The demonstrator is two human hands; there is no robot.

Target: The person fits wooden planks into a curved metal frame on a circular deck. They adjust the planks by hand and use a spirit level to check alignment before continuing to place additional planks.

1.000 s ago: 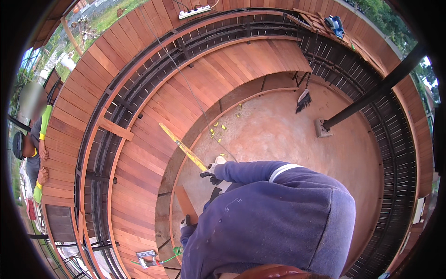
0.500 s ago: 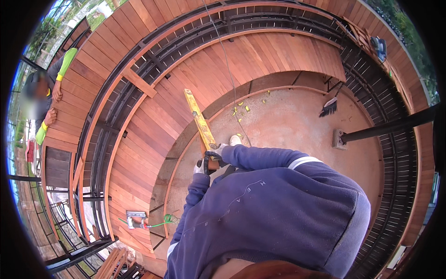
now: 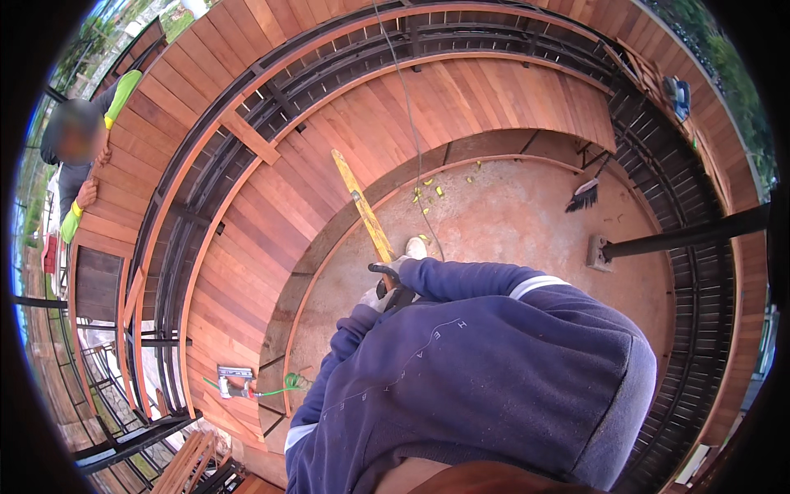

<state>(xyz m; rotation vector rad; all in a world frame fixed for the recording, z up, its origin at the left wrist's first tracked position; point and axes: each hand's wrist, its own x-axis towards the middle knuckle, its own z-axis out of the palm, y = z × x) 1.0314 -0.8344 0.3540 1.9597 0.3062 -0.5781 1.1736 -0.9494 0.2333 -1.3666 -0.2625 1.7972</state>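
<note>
A long yellow spirit level [image 3: 362, 206] stretches away from me, its far end over the curved wooden bench. My right hand [image 3: 397, 270], in a white and black glove, is closed round its near end. Just below, my left hand [image 3: 375, 298], gloved the same way, grips the near end of a reddish wooden board [image 3: 389, 281]. Only a small bit of that board shows between the gloves. The fingers of both hands are partly hidden by the sleeves and by each other.
Curved wooden bench slats [image 3: 247, 255] ring a concrete floor [image 3: 494, 214]. A nail gun [image 3: 236, 387] with a green hose lies on the bench at lower left. A broom [image 3: 584, 193] and a dark post [image 3: 683, 235] stand at right. A co-worker [image 3: 78, 177] leans on the outer planks.
The level has turned from its broad side to a narrower one, and the board mostly drops from view. My left hand has shifted right and up. The co-worker's head has moved slightly.
</note>
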